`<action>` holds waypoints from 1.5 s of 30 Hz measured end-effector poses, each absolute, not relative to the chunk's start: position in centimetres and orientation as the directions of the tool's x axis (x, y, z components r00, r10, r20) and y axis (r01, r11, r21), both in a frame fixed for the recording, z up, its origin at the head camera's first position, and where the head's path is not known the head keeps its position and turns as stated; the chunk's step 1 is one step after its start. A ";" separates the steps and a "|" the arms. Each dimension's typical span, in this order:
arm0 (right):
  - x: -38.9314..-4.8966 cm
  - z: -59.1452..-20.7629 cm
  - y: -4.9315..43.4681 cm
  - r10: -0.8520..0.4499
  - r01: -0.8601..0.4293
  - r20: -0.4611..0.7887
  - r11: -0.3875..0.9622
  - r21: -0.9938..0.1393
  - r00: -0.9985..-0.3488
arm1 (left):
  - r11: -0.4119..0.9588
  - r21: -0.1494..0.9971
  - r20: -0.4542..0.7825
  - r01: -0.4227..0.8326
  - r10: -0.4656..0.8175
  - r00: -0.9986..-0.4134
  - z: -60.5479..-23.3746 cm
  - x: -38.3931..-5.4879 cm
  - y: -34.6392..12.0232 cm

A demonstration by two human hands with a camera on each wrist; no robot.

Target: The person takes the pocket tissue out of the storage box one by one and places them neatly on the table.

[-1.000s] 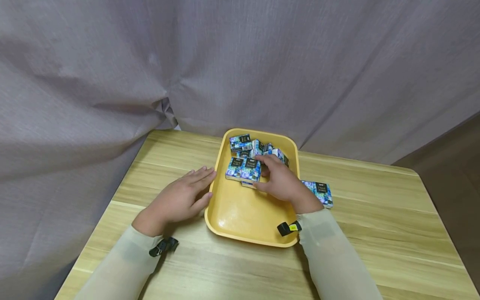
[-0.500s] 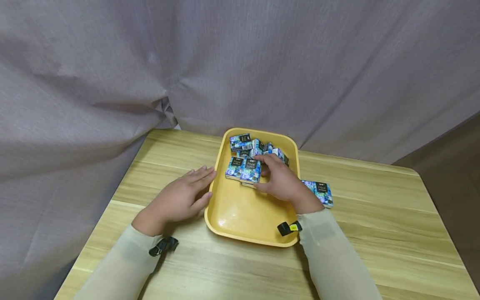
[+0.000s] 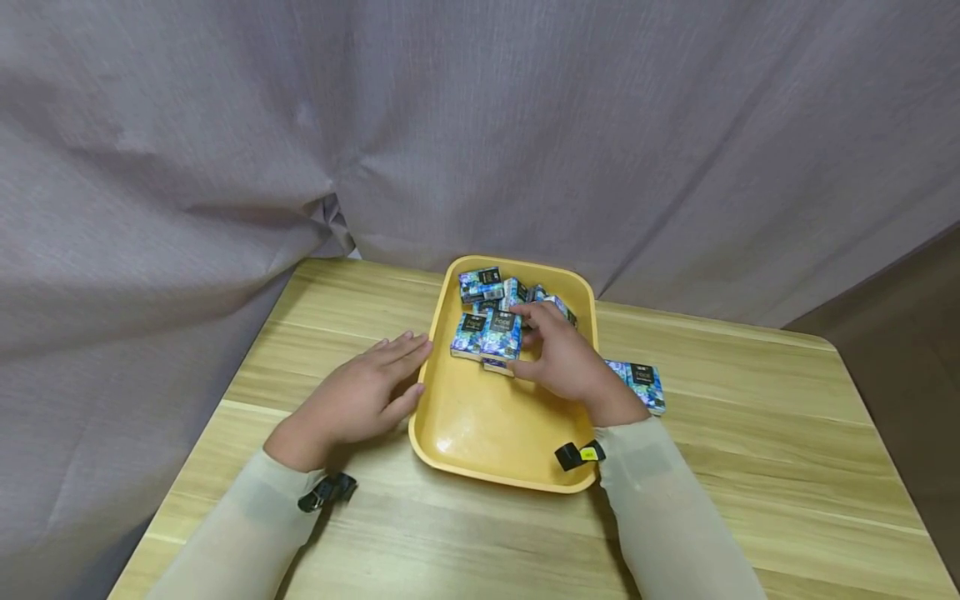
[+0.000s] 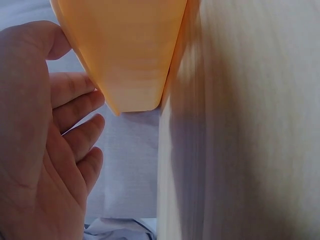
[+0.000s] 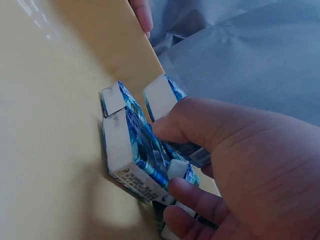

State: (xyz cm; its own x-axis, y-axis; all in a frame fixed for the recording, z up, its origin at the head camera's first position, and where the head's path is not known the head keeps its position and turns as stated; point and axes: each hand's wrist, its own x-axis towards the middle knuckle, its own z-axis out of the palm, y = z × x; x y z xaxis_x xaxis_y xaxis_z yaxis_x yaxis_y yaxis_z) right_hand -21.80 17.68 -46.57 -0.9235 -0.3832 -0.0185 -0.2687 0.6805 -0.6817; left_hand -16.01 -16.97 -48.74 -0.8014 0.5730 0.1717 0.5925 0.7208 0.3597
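Blue flower-patterned tissue packs with black labels lie in the yellow tray (image 3: 480, 433). My right hand (image 3: 558, 354) pinches one tissue pack (image 3: 501, 335) between thumb and fingers, just above a lower pack (image 3: 498, 366). The right wrist view shows the thumb on the held pack's (image 5: 161, 100) white end and a gap beside the packs (image 5: 120, 140) under it. Another pack (image 3: 469, 335) sits directly to its left. My left hand (image 3: 360, 392) rests against the tray's left rim with extended fingers; in the left wrist view, the fingertips (image 4: 92, 97) touch the tray's outer wall (image 4: 125, 65).
Several more tissue packs (image 3: 481, 285) are heaped at the tray's far end. To the right of the tray, tissue packs (image 3: 645, 387) lie on the wooden table (image 3: 750, 433), partly behind the right wrist. A grey curtain (image 3: 480, 125) hangs behind the table.
The pack in the right hand has risen slightly from the one beneath it, and the right hand has shifted a little with it. The left hand and tray stay in place.
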 end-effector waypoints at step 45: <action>-18.9 -42.0 23.4 -0.342 -0.276 0.045 0.666 -0.693 -0.939 | 0.729 0.366 0.157 0.579 0.565 -0.810 -48.5 -16.0 -16.6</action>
